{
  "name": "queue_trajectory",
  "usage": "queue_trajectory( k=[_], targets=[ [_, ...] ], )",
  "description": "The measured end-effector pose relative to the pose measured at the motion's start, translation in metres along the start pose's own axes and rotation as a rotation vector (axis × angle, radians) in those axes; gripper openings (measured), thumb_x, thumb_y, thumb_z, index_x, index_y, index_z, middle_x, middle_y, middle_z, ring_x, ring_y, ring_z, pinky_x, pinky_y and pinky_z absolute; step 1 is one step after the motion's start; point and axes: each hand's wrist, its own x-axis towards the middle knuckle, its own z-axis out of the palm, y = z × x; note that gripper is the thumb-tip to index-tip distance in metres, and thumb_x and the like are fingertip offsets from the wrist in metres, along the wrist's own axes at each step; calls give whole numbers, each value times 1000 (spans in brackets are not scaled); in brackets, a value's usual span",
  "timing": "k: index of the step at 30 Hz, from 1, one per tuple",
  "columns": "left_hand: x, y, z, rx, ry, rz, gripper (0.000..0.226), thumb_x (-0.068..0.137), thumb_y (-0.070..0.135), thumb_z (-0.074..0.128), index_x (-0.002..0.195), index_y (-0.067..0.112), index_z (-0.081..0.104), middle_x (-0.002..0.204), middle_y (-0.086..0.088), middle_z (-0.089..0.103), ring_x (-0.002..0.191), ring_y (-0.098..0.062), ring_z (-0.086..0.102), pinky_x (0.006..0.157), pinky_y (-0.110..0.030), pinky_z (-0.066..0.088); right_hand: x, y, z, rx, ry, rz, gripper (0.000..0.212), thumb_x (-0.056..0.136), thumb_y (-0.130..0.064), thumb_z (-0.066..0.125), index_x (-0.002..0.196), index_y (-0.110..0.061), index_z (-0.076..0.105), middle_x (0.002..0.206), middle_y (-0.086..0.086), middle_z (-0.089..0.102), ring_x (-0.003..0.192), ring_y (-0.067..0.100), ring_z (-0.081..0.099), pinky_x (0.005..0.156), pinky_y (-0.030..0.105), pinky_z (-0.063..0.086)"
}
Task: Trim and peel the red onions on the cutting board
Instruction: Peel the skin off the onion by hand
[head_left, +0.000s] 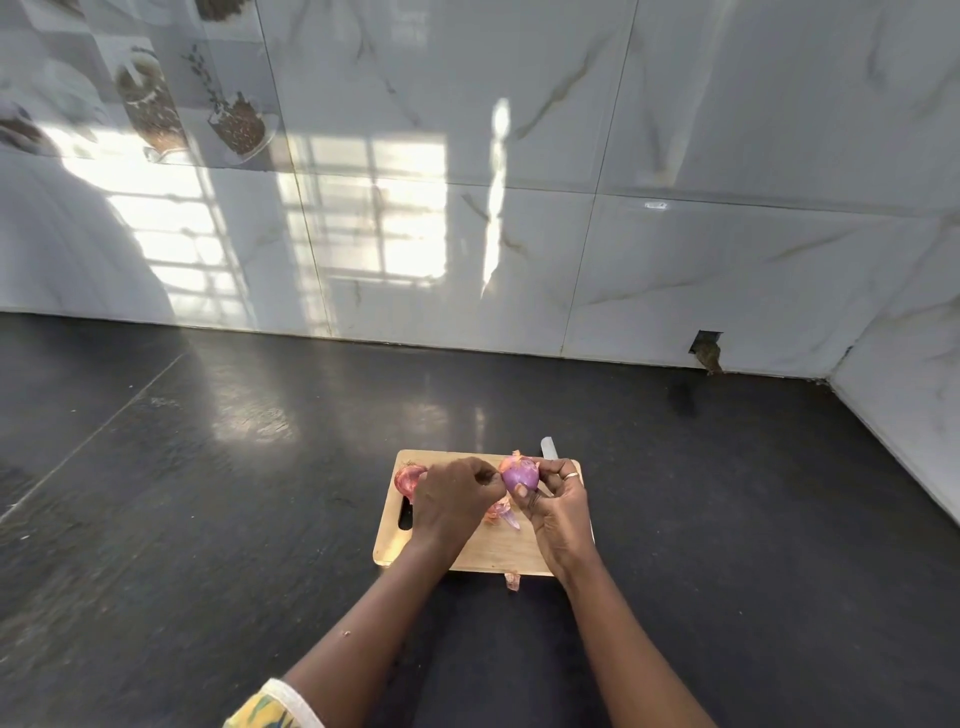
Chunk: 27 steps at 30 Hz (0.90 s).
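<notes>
now peeling a red onion (519, 475) over the cutting board (483, 551)
right hand (558, 512) curls round it just above the board, left hand (452, 501) pinches its skin; best to pull whole strips off. second onion (409, 478) waits at the far-left corner.

**Both hands closed on one onion, held up between them**

On my feed both forearms come in from the bottom edge and converge toward centre.

Left hand (457, 499): back of the hand faces the camera and the fingers are curled in. The fingertips are bunched in a pinch at the left side of the red onion (519, 475). I can't tell exactly what's between the tips.

Right hand (558, 512): palm turned inward, thumb pressed on the onion's near face, fingers wrapped round its far side. There is a ring (571, 475) on one finger.

The hands are just beside each other. Both forearms are bare, with a patterned sleeve (275, 706) edge on the left arm at the frame bottom.
</notes>
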Motion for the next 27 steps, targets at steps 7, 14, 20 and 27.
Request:
queue_trajectory(
  k=[7,14,20,27],
  targets=[
    [-5,-4,3,-249,44,-39,12,79,20,65,81,13,75,73,0,73,66,-9,64,67,-24,49,-5,-3,2,66,-13,17,49,58,-10,86,94,-9,52,106,17,65,97,23,64,92,41,49],
    [-9,-11,3,-373,5,12,23,78,28,71,97,16,73,93,3,73,84,-2,66,74,-10,48,-8,-6,5,99,-21,49,84,27,-35,97,93,-8,52,97,10,71,88,22,67,69,27,57],
    [-5,-16,4,-397,71,-16,13,75,13,74,87,8,74,82,-3,74,73,-8,66,68,-2,43,-11,-7,11,47,-12,47,32,71,7,67,94,-7,51,102,15,66,91,26,64,67,24,56],
    [5,-23,10,-256,-22,34,10,87,7,57,96,5,62,96,-5,65,88,-17,59,71,-14,38,-8,-6,15,-9,-57,45,27,77,10,64,94,-7,53,96,10,69,92,26,65,76,29,56]
  ],
)
